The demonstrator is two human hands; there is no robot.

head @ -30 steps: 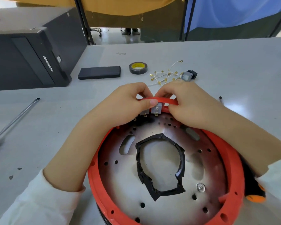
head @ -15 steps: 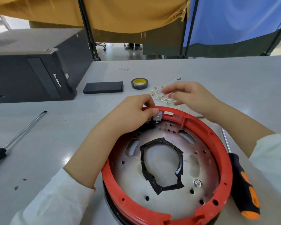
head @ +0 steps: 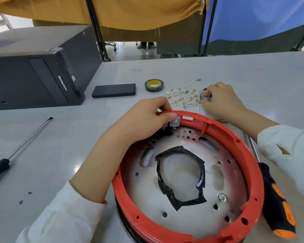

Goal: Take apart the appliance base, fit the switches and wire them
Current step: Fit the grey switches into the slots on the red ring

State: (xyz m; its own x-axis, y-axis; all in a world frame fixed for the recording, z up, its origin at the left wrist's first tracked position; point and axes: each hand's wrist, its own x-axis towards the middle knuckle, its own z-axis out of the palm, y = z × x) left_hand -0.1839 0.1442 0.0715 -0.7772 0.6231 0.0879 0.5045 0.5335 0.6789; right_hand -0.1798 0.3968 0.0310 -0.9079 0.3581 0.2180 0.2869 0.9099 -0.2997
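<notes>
The round appliance base lies upside down in front of me, with a red rim (head: 249, 155) around a scorched metal plate (head: 186, 223) that has a black-taped centre hole. My left hand (head: 144, 120) grips the far rim, thumb on top beside two grey switches (head: 174, 122) seated in it; an empty slot shows just right of them. Beyond the rim lies a bundle of white wires (head: 184, 97) with brass terminals. My right hand (head: 219, 100) reaches over them and pinches a small grey-and-black switch (head: 203, 95), mostly hidden by the fingers.
A black-and-orange screwdriver (head: 277, 202) lies right of the base, a long screwdriver (head: 25, 142) far left. A tape roll (head: 154, 85) and a flat black box (head: 114, 90) sit behind the base. A black computer case (head: 33, 79) stands at back left.
My right hand left the rim, moved away over the wire bundle and took hold of the loose switch. My left hand stayed on the rim. The camera tilted up.
</notes>
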